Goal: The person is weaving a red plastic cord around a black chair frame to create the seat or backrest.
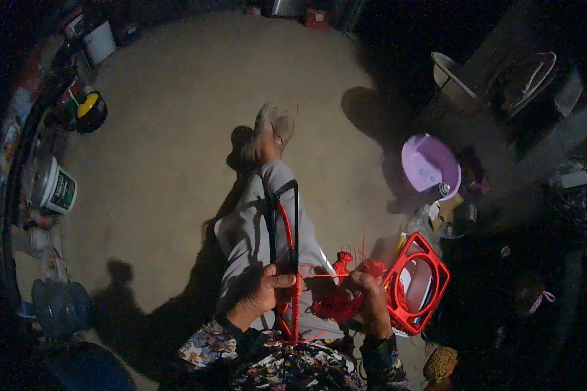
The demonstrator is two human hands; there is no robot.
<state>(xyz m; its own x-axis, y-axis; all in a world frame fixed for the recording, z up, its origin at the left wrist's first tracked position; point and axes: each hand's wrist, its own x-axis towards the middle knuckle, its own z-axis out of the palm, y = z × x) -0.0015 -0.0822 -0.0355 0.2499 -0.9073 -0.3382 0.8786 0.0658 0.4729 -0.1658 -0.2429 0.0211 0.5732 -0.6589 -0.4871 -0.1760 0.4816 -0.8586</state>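
Note:
A narrow black frame (296, 221) stands on my lap, its near part wound with red cord (298, 306). My left hand (267, 290) is closed round the frame at the wrapped part, thumb pressed against the windings. From there a strand of cord runs taut to the right, into the closed fingers of my right hand (370, 293). A loose bundle of red cord (338, 306) hangs between my hands, partly hidden by the right one. Another red bunch (342, 262) lies just beyond it.
Close to my right hand is a red plastic stool or basket frame (419, 244) with things inside. Farther right stands a purple basin (430, 163). A white bucket (60, 189) and a dark pot with a yellow item (89, 104) line the left. My outstretched legs (241, 228) rest over the floor.

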